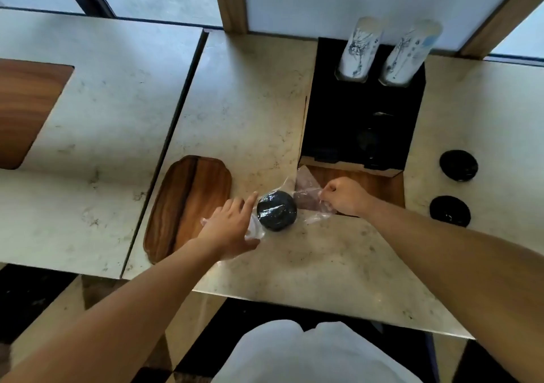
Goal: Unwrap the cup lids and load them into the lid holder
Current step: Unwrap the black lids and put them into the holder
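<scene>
Down on the worktop: pale marble-look worktop [294, 112], seen from above, both bare arms reaching in
Lids: black stack of cup lids [276, 210] sitting on the worktop near the middle, seen end on, wrapped in clear plastic wrap [306, 190] that trails off to both sides
Left hand: left hand [232, 229] lies on the loose wrap just left of the stack, fingers [250, 201] spread apart and flat, index tip close to the lids, not clamped on anything as far as I can see
Right hand: right hand [343, 195] just right of the stack, fingers curled together into a fist, pinching the bunched end of the wrap
Lid holder: black lid holder [362, 112] beyond the right hand; its wells are too dark to see what's in them
Cups: two sleeves of white printed cups [359, 50] stick up out of the holder's far end, tilted
Wood bits: wooden board [188, 203] set into the worktop left of the left hand, another wooden panel [379, 185] beside the right hand
Extras: two black round discs [458, 165] on the worktop far right, well apart from the hands
</scene>
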### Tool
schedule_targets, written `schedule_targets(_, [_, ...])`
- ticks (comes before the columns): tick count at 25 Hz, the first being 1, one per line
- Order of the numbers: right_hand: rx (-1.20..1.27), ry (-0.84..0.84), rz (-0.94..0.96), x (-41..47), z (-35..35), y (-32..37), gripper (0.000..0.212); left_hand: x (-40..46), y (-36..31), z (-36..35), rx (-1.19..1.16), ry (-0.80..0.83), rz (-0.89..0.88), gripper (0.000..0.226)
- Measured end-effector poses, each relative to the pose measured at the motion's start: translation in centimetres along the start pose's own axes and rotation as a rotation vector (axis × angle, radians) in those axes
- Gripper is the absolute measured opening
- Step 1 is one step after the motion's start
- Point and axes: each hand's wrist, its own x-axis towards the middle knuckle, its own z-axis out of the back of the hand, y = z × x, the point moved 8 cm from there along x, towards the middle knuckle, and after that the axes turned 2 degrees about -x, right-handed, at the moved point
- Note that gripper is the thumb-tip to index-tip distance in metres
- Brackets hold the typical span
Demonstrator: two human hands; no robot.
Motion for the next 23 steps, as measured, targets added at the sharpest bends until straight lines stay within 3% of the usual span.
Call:
schedule_targets(7, [0.258, -0.017, -0.211, -6.1, -1.2, -9.6, 0.022, 2.6, -6.0, -2.2, 0.086, 0.122, -0.142, 0.110])
schedule_targets(11, [0.398, -0.094, -0.240, -7.7, -1.9, -11.7, 0.025, 3.4, -7.2, -2.8, 0.111, 0.159, -0.161, 0.112])
schedule_targets(23, [0.337, -0.084, -0.215, -8.3, -2.9, -11.9, 0.023, 3.0, -7.0, -3.0, 0.149, 0.224, -0.162, 0.113])
